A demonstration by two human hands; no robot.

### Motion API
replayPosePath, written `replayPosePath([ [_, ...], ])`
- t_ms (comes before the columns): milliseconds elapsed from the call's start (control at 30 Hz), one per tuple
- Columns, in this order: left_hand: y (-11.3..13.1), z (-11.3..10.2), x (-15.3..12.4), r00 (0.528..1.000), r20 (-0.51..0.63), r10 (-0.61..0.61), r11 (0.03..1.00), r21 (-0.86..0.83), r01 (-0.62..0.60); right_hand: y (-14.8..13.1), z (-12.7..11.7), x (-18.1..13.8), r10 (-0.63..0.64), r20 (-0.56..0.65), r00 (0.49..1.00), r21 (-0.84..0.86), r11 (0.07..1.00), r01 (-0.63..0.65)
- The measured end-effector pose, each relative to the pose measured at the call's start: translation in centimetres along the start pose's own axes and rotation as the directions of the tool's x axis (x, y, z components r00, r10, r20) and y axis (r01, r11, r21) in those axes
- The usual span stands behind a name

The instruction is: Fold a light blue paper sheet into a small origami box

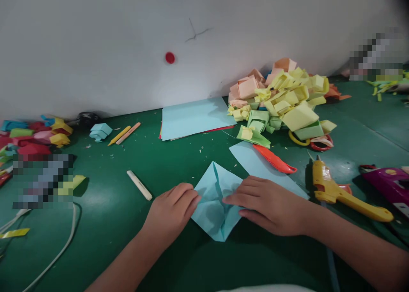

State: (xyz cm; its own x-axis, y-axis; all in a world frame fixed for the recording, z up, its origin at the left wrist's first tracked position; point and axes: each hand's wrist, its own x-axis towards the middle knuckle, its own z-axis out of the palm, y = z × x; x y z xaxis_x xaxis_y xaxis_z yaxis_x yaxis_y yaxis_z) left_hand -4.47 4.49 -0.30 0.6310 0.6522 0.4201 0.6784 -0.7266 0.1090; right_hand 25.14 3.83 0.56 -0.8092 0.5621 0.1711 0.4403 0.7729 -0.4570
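Light-blue folded paper (pixel 215 202) on green table (pixel 128 224), yellow glue gun (pixel 338 192), orange serrated tool (pixel 276 160), yellow-and-peach paper heap (pixel 284 100)

Light-blue folded paper (pixel 214 200) lies flat, partly creased.

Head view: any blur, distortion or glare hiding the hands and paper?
Head view: wall base bows, wide-angle distortion; pixelated patches at left and upper right; soft focus, yet left hand, right hand and blue paper read clearly; mild sheen on green table, no harsh glare.
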Motion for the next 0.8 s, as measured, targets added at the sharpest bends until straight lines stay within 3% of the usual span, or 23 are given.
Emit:
replayPosePath([
  [100, -0.6, 0.0, -0.1, 0.982, -0.006, -0.186, 0.982, -0.032, 0.186, -0.1, 0.5, 0.3, 0.022, 0.051, 0.998, -0.075, 0.997, -0.018],
  [233, -1.5, 0.3, -0.2, 0.953, -0.068, -0.294, 0.941, 0.151, 0.301, 0.2, 1.0, 0.5, 0.035, 0.029, 0.999, -0.106, 0.994, -0.032],
  [367, -1.1, 0.4, -0.1, 0.969, -0.229, -0.088, 0.92, 0.354, 0.168, 0.2, 1.3, 0.6, 0.005, -0.037, 0.999, -0.113, 0.994, -0.009],
  [433, -0.7, 0.3, -0.1, 0.97, -0.244, 0.02, 0.904, 0.419, 0.087, 0.0, 1.0, 0.5, -0.012, -0.099, 0.995, -0.116, 0.993, 0.0],
  [533, -0.5, 0.2, -0.2, 0.993, -0.072, 0.098, 0.908, 0.416, -0.06, -0.6, -0.3, 0.2, -0.055, -0.171, 0.984, 0.005, 0.998, 0.056],
  [633, -1.0, 0.4, -0.4, 0.975, 0.122, 0.185, 0.924, 0.316, -0.215, -1.0, -1.8, -0.2, -0.157, -0.173, 0.972, 0.263, 0.944, 0.199],
  [700, -1.3, 0.4, -0.5, 0.971, 0.153, 0.183, 0.934, 0.283, -0.22, -1.1, -2.4, -0.4, -0.188, -0.107, 0.976, 0.381, 0.899, 0.215],
  [800, -1.2, 0.1, -0.5, 0.984, 0.163, 0.073, 0.946, 0.301, -0.12, -0.8, -2.2, -0.8, -0.156, 0.015, 0.988, 0.38, 0.915, 0.139],
])
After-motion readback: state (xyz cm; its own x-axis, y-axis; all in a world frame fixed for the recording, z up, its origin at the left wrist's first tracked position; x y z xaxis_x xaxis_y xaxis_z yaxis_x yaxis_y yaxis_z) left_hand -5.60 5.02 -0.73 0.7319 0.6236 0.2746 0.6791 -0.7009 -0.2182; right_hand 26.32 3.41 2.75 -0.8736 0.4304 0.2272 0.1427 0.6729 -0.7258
